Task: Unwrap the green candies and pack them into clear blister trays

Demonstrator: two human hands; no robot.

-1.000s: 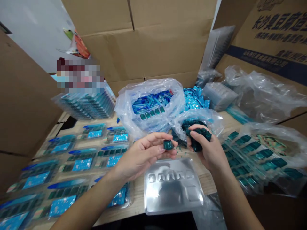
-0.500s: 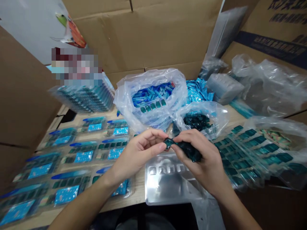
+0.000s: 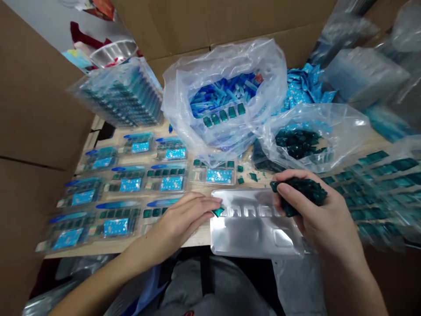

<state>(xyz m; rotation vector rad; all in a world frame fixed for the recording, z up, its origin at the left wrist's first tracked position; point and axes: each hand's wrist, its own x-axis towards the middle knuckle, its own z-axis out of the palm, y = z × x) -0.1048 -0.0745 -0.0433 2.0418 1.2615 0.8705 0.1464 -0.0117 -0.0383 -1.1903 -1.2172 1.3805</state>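
My left hand (image 3: 184, 219) pinches a small dark teal packet (image 3: 217, 212) at the left end of a clear plastic blister tray (image 3: 253, 235), right by its row of small pockets. My right hand (image 3: 312, 210) is closed around a bunch of the same teal packets (image 3: 305, 191), held just above the tray's right end. The tray lies at the near edge of the wooden table (image 3: 197, 237).
Filled blister packs with blue cards (image 3: 130, 184) lie in rows on the left, with a stack (image 3: 121, 94) behind. Clear bags hold blue pieces (image 3: 226, 94) and teal packets (image 3: 299, 142). More packs (image 3: 375, 184) lie right. Cardboard walls (image 3: 36, 109) stand around.
My left hand took one packet away from the right hand's bunch and lowered it to the tray's left end. The view tilted down toward the table.
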